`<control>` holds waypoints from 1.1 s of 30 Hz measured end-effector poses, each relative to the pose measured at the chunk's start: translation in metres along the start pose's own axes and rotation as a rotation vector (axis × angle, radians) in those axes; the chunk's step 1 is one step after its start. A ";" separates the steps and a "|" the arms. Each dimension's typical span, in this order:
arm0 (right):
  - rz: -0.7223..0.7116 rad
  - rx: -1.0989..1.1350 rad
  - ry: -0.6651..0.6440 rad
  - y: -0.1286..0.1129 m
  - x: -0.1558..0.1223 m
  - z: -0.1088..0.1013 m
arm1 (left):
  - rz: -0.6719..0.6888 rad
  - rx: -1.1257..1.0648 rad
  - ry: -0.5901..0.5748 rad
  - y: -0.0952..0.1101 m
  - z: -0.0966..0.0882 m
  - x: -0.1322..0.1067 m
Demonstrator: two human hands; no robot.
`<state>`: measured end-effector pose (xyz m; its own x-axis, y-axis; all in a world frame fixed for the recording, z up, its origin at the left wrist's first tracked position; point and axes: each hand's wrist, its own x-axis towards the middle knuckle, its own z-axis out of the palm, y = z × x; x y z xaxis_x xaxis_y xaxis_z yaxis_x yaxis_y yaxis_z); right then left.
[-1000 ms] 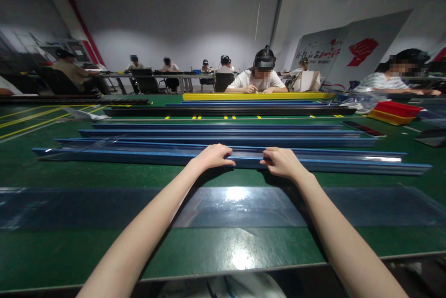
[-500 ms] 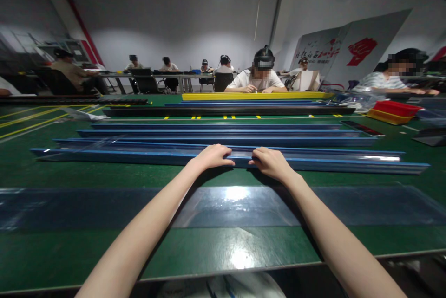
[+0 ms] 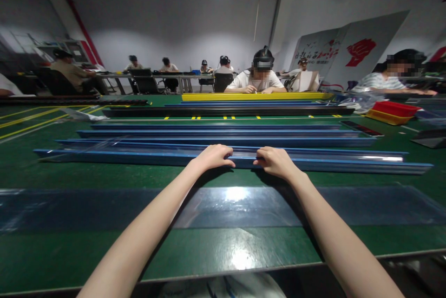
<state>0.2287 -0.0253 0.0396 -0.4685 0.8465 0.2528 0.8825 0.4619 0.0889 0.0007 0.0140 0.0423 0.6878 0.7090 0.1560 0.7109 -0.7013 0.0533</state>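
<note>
A long blue channel strip (image 3: 341, 165) lies crosswise on the green table, its near wall toward me. Near its middle, my left hand (image 3: 215, 156) is closed over that wall, fingers curled inside and thumb on the outer face. A short way to the right, my right hand (image 3: 275, 160) grips the same wall in a like manner. Clear film (image 3: 87, 145) shows across the channel's left part. Between the channel and me, a long transparent plastic sheet (image 3: 216, 214) lies flat under my forearms, reflecting the lamp.
Behind are another blue channel (image 3: 223, 133), a black strip (image 3: 223, 111) and a yellow strip (image 3: 258, 96). A phone (image 3: 362, 128) and a red bin (image 3: 395, 111) lie to the right. A co-worker (image 3: 257, 77) sits opposite. The table edge (image 3: 195, 275) is near me.
The blue channel has shifted slightly to the right. My right hand has moved a little right along with it, widening the gap between my hands; my left hand stays nearly in place.
</note>
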 end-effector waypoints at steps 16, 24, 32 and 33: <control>0.121 -0.050 -0.035 0.015 -0.009 -0.003 | 0.029 0.015 0.025 -0.004 0.004 0.000; 0.084 -0.079 -0.009 0.003 -0.006 0.000 | 0.032 0.028 0.011 -0.004 0.004 0.000; 0.022 -0.129 0.095 -0.011 0.001 0.012 | 0.028 0.059 0.006 -0.003 0.005 0.000; 0.020 -0.124 0.100 -0.011 0.002 0.012 | 0.029 0.058 0.007 -0.003 0.005 0.000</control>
<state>0.2181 -0.0257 0.0275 -0.4502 0.8217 0.3495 0.8926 0.4042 0.1995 -0.0004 0.0169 0.0377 0.7070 0.6880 0.1637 0.6984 -0.7157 -0.0085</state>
